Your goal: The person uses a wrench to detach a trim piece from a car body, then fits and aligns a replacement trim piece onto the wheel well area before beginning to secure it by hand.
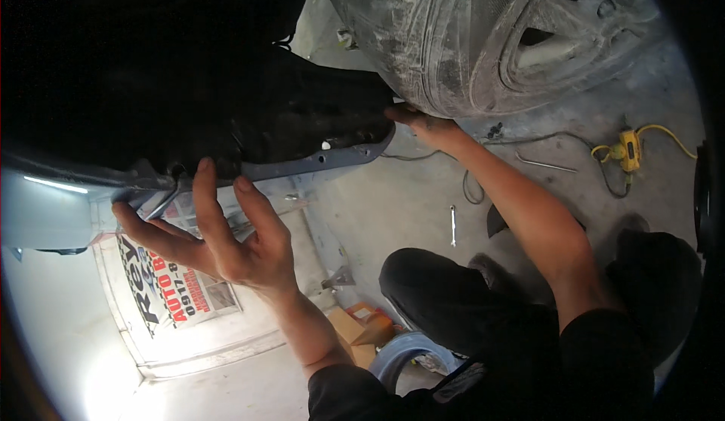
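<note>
A black wheel-arch liner fills the upper left, with a grey-blue painted panel edge along its lower side. My left hand reaches up to that edge with spread fingers, the fingertips touching the rim near a small gap. At the liner's right end, close below the tyre, my right hand grips the tip. Most of its fingers are hidden behind the liner and the tyre. A white clip shows on the liner near the painted edge.
A dusty tyre on its wheel stands at the upper right. On the concrete floor lie a spanner, a thin metal bar and a yellow power tool with its cord. Cardboard boxes and a blue-grey ring-shaped part are near my knee.
</note>
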The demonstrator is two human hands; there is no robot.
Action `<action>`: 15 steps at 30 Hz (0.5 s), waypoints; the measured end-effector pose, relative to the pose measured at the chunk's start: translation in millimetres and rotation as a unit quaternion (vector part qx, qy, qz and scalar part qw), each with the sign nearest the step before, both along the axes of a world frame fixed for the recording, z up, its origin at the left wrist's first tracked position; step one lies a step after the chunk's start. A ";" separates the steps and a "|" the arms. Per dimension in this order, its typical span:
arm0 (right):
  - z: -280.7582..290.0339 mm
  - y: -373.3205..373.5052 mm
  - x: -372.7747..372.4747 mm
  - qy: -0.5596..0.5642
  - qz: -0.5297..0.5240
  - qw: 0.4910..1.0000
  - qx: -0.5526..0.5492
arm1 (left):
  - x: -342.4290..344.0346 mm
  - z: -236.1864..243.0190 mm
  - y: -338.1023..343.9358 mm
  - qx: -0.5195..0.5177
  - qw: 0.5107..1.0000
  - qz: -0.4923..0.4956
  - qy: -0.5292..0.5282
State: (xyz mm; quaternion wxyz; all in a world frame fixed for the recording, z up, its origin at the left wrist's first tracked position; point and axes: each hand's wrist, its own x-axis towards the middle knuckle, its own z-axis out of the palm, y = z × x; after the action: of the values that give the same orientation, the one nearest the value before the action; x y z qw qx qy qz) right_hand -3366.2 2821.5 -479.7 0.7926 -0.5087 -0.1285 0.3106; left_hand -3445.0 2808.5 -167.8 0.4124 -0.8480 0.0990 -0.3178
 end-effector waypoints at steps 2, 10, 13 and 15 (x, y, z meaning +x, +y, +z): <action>-9.7 6.3 -4.5 -0.024 -0.047 0.999 0.009 | 0.2 -0.8 1.0 0.004 1.000 -0.007 -0.001; -15.6 25.3 -12.1 0.112 -0.073 0.981 0.143 | 4.0 -3.0 7.2 0.004 0.998 -0.055 0.005; -7.9 31.8 -8.9 0.229 -0.093 0.934 0.257 | 3.8 0.3 14.3 0.004 0.996 -0.083 0.026; -5.7 32.7 -7.3 0.247 -0.074 0.940 0.223 | 3.9 3.1 20.3 0.009 0.993 -0.108 0.041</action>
State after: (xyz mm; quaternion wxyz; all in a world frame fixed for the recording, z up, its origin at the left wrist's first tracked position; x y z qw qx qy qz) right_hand -3373.5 2854.2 -485.4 0.9133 -0.2342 0.0438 0.3305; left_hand -3441.1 2828.7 -164.7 0.3790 -0.8408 0.2100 -0.3245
